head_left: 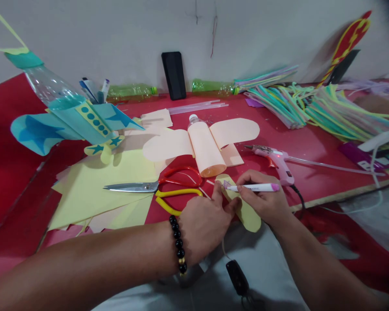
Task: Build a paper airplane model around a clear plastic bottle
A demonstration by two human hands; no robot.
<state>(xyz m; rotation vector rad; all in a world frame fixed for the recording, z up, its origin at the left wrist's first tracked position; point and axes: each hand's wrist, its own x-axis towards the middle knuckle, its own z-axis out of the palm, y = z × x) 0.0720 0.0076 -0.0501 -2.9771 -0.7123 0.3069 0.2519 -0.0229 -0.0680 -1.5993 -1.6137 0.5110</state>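
My right hand (262,198) is closed round a white marker (261,187) with a pink end. Its tip meets a small purple outline on a rounded strip of yellow paper (249,216). My left hand (207,220), with a black bead bracelet on the wrist, holds that strip against the table edge by fingertips and thumb. Just beyond lies a bottle wrapped in peach paper (207,149) with two peach paper wings (235,131). Scissors with red and yellow handles (142,187) rest left of the strip. A pink glue gun (275,160) lies beyond my right hand.
A blue bottle plane (81,116) stands left, above yellow paper sheets (116,172). Against the wall lean a phone (174,75) and green bottles (212,87). Bundled coloured strips (278,106) cover the right side. The glue gun's cord (298,194) drops over the table edge.
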